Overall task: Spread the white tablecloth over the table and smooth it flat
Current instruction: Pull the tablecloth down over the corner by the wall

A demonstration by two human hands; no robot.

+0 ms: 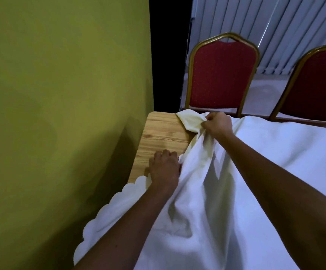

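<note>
Head view, read from near to far. Starts at the bottom with two bare forearms stretched forward over the white tablecloth (275,172), heaped in deep soft folds across the near and right parts of the wooden table (158,133). Picks out a scalloped hem (119,199) drooping off the near-left table edge, close beside the green wall (61,94). Meets the left hand (165,169) next, knuckles up, fingers curled, set on bare wood right at the cloth's left border and touching the fabric; cannot tell whether gripping any of it. Leaves a strip of bare wood-grain tabletop uncovered along the left side and far-left corner. Farther on, finds the right hand (217,124) closed tight round a gathered bunch of the tablecloth, raised above the tabletop, with a loose corner flopping out past the knuckles toward the far-left corner. Beyond the far table edge, shows a red chair (222,75) with a gold frame pushed up close, a second red chair (317,84) to its right, and pale vertical blinds (265,26) behind both.
</note>
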